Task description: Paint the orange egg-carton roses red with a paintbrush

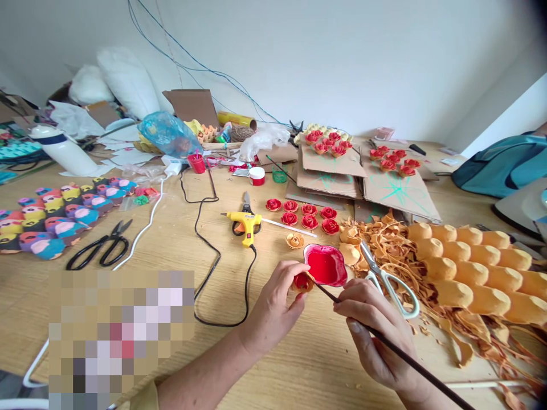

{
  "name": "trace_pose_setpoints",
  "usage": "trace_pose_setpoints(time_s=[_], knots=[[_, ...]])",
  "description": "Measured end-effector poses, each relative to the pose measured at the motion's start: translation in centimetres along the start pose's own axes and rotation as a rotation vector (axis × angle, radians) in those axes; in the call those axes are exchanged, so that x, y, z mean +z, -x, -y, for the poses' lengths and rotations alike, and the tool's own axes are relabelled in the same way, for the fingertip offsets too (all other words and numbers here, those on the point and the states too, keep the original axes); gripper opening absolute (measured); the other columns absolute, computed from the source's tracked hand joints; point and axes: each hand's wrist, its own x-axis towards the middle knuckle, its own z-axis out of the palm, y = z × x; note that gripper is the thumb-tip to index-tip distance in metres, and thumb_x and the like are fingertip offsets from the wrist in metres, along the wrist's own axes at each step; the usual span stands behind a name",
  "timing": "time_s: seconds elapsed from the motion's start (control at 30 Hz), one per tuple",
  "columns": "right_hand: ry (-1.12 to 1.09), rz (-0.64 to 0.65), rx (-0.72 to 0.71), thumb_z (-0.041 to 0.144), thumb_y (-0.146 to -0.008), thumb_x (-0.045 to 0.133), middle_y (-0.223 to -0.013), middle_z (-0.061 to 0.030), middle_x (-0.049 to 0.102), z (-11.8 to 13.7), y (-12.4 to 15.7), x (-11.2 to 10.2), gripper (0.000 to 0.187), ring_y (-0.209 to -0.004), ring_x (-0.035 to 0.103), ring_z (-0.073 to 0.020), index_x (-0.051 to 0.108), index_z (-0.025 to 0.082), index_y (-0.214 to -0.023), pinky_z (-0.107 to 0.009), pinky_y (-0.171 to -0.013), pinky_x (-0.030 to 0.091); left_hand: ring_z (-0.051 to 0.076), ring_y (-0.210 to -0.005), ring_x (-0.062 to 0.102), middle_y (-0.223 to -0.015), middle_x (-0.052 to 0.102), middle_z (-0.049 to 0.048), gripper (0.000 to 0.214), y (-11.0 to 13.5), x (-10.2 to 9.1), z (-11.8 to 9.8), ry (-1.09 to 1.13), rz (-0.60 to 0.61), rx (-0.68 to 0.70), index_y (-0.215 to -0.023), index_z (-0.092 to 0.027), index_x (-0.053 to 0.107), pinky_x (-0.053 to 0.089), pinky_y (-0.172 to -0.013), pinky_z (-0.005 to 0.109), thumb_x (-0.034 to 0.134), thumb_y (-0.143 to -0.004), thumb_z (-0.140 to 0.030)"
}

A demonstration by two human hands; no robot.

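Slender dark-brown rod (410, 359) slants in from the lower right of the frame, held in the closed grip of the right hand (380, 330); the left hand (273, 302), at lower centre, pinches a small orange flower-shaped cup (302, 282) with a red inside, just beside a wavy-rimmed dish (341, 264) of red liquid; seven red rosettes (309, 222) and a yellow glue gun (245, 219) lie mid-frame on the wooden counter (333, 364).
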Motion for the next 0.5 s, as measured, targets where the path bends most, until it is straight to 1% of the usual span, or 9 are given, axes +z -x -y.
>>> trace_pose_setpoints(time_s=[0.13, 0.23, 0.37, 0.43, 0.5], knots=[[0.065, 0.052, -0.002, 0.001, -0.096, 0.049, -0.099, -0.0075, 0.066, -0.24, -0.06, 0.26, 0.028, -0.093, 0.063, -0.0181, 0.062, 0.017, -0.115, -0.033, -0.086, 0.052, 0.02, -0.125, 0.063, -0.132, 0.062, 0.007, 0.062, -0.06, -0.08, -0.2, 0.04, 0.021, 0.019, -0.138, -0.027, 0.054, 0.056, -0.107, 0.034, 0.058, -0.087, 0.008], [0.054, 0.062, 0.005, 0.002, -0.096, 0.049, -0.1, -0.0074, 0.066, -0.32, -0.03, 0.21, 0.028, -0.093, 0.063, -0.0181, 0.062, 0.018, -0.116, -0.033, -0.085, 0.052, 0.02, -0.122, 0.064, -0.13, 0.063, 0.0071, 0.062, -0.12, -0.1, -0.36, 0.041, 0.009, 0.028, -0.137, -0.027, 0.054, 0.057, -0.104, 0.033, 0.058, -0.086, 0.008], [0.009, 0.041, -0.012, 0.003, -0.095, 0.048, -0.096, -0.0067, 0.063, -0.21, 0.03, 0.02, 0.027, -0.092, 0.063, -0.0183, 0.062, 0.018, -0.114, -0.034, -0.085, 0.053, 0.019, -0.115, 0.066, -0.129, 0.065, 0.0069, 0.061, -0.11, 0.06, -0.3, 0.027, -0.011, -0.014, -0.136, -0.027, 0.055, 0.058, -0.088, 0.028, 0.059, -0.085, 0.007], [0.009, 0.052, -0.027, 0.002, -0.094, 0.049, -0.096, -0.0064, 0.064, -0.12, 0.01, 0.01, 0.028, -0.091, 0.062, -0.018, 0.062, 0.017, -0.114, -0.036, -0.088, 0.053, 0.018, -0.111, 0.067, -0.127, 0.067, 0.0062, 0.059, -0.16, 0.13, -0.29, 0.021, -0.025, -0.042, -0.134, -0.026, 0.056, 0.056, -0.08, 0.025, 0.06, -0.085, 0.007], [0.018, 0.068, -0.046, 0.0, -0.093, 0.049, -0.097, -0.0064, 0.064, -0.02, -0.03, 0.05, 0.03, -0.091, 0.062, -0.0175, 0.062, 0.016, -0.114, -0.037, -0.09, 0.052, 0.017, -0.105, 0.068, -0.124, 0.068, 0.0053, 0.059, -0.31, 0.13, -0.37, 0.018, -0.045, -0.062, -0.131, -0.026, 0.058, 0.054, -0.076, 0.024, 0.061, -0.082, 0.007]])
